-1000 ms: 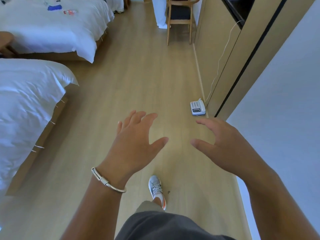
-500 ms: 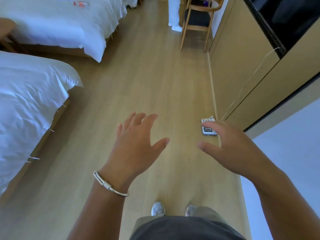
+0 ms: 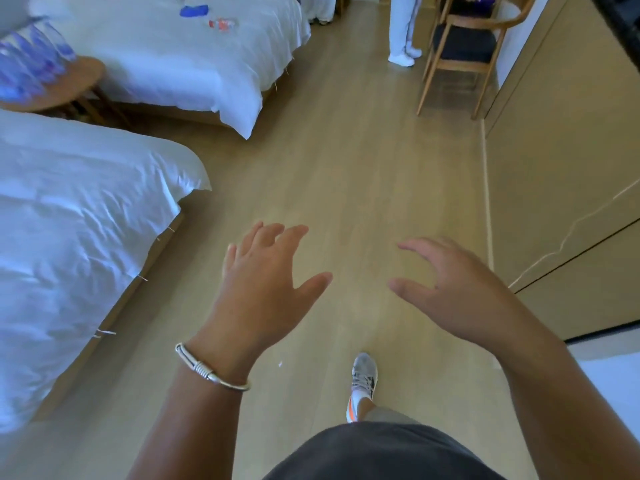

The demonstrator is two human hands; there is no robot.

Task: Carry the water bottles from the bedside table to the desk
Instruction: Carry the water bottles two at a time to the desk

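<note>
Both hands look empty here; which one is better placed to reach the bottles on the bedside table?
Left, probably. The water bottles stand on the bedside table far left between the beds, on the left hand's side. The right hand is open too, but nearer the cabinets.

No text, brand, number or sign can be read anywhere in this view. The water bottles (image 3: pixel 33 60) on the round bedside table (image 3: pixel 74 86) at far left carry blue labels, but they are smeared by blur (only colour comes through). The small red-and-white item (image 3: pixel 221 23) on the far bed (image 3: pixel 194 53) is too small to make out.
</note>
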